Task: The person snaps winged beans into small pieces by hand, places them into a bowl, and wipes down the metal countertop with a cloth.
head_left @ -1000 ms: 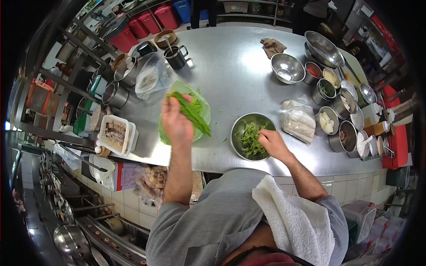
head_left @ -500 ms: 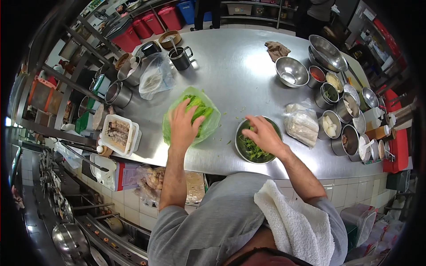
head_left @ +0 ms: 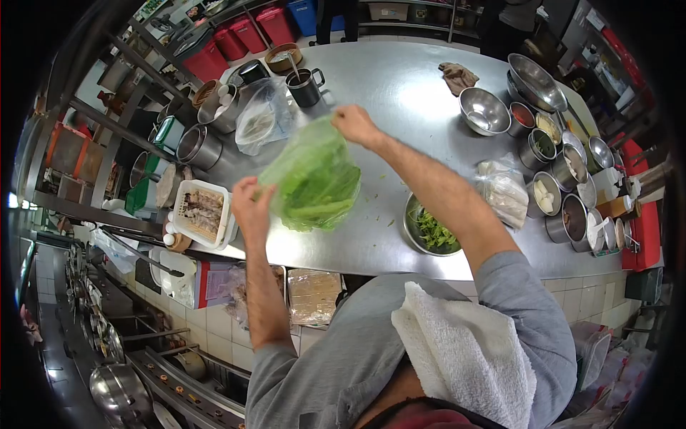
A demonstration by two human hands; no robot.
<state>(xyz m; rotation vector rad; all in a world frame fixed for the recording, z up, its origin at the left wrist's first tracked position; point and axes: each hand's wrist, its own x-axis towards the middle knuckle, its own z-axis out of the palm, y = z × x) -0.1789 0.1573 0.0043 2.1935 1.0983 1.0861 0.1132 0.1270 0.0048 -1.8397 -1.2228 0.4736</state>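
Note:
A thin green plastic bag [head_left: 304, 154] with leafy greens [head_left: 321, 186] inside is held up over the left half of the steel table. My right hand [head_left: 354, 125] is closed on the bag's upper right edge. At its left edge, my left hand [head_left: 254, 204] pinches the plastic between thumb and fingers. A steel bowl [head_left: 413, 232] of cut greens [head_left: 434, 232] stands near the table's front edge, partly hidden under my right forearm. Small green bits lie on the metal between bag and bowl.
Steel table [head_left: 386, 86] fills the middle. On its left are a clear bag [head_left: 263, 121], a dark mug [head_left: 304, 89] and a white tub [head_left: 202, 214]. At right stand a wrapped bag [head_left: 503, 193], an empty bowl [head_left: 485, 112] and several metal containers. People stand beyond the far edge.
The greens that were in my left hand now lie inside the bag. My right hand has left the bowl and crossed to the bag. Both hands have closed on the bag, which is lifted and tilted.

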